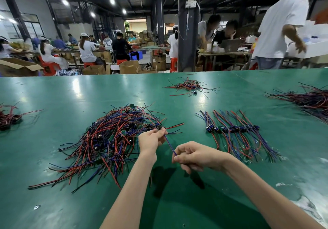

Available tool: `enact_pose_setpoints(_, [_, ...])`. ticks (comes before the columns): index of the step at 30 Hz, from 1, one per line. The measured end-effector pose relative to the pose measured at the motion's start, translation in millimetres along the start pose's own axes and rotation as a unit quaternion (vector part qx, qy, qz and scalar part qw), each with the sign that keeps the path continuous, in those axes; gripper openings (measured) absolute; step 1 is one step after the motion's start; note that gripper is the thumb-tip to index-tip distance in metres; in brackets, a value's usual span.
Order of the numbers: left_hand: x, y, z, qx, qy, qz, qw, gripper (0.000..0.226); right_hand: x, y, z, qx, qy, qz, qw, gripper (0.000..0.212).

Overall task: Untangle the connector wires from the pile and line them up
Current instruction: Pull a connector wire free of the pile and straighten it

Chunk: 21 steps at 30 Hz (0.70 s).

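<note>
A tangled pile of red, blue and black connector wires (113, 138) lies on the green table (71, 93), left of centre. My left hand (150, 140) pinches one connector wire (169, 145) at its connector end, at the pile's right edge. My right hand (193, 156) pinches the blue lead of that same wire lower down, so it runs taut between both hands above the table. To the right, a row of sorted wires (236, 133) lies side by side with their black connectors in a line.
A smaller wire heap (190, 86) sits further back at centre, another (308, 99) at the far right, and a third (8, 117) at the left edge. Beyond the table's far edge, people work at benches among cardboard boxes. White scuffs mark the table at lower right.
</note>
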State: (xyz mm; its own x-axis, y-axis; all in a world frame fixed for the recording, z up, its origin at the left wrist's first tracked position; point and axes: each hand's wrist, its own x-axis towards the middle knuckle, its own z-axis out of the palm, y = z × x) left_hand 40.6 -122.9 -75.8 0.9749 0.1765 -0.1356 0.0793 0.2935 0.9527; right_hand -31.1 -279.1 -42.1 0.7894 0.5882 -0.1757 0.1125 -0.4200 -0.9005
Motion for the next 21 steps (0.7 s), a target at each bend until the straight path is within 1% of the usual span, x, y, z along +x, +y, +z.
enact_pose_setpoints(6, [-2.3, -0.6, 1.1, 0.012, -0.006, 0.004, 1.000, 0.019, 1.4, 5.5, -10.6, 0.043, -0.041, 0.014, 0.998, 0.010])
enact_pose_setpoints(9, [-4.6, 0.1, 2.4, 0.013, -0.050, 0.000, 0.999, 0.017, 1.4, 7.1, -14.0, 0.069, -0.053, 0.020, 0.996, 0.013])
enact_pose_setpoints(11, [-7.4, 0.5, 4.5, 0.001, -0.088, -0.018, 0.996, 0.016, 2.0, 7.8, -15.1, 0.061, -0.044, 0.028, 0.997, 0.023])
enact_pose_setpoints(13, [-11.0, 0.7, 7.9, -0.020, -0.125, -0.034, 0.991, 0.018, 3.9, 8.8, -15.4, 0.041, -0.010, 0.041, 0.998, 0.037])
enact_pose_setpoints(14, [-12.8, 0.6, 9.7, -0.023, -0.143, -0.038, 0.989, 0.019, 5.6, 9.4, -15.4, 0.043, 0.015, 0.044, 0.998, 0.040])
enact_pose_setpoints(16, [-16.5, -0.3, 13.0, -0.021, -0.179, -0.043, 0.983, 0.017, 9.3, 12.3, -15.2, 0.079, 0.077, 0.032, 0.993, 0.032])
enact_pose_setpoints(19, [-20.2, -3.6, 17.3, -0.024, -0.214, -0.054, 0.975, 0.010, 14.6, 17.0, -14.7, 0.140, 0.180, 0.007, 0.974, 0.017])
enact_pose_setpoints(21, [-20.7, -6.5, 18.3, -0.016, -0.223, -0.062, 0.973, 0.009, 17.2, 19.9, -14.4, 0.155, 0.221, 0.002, 0.963, 0.014])
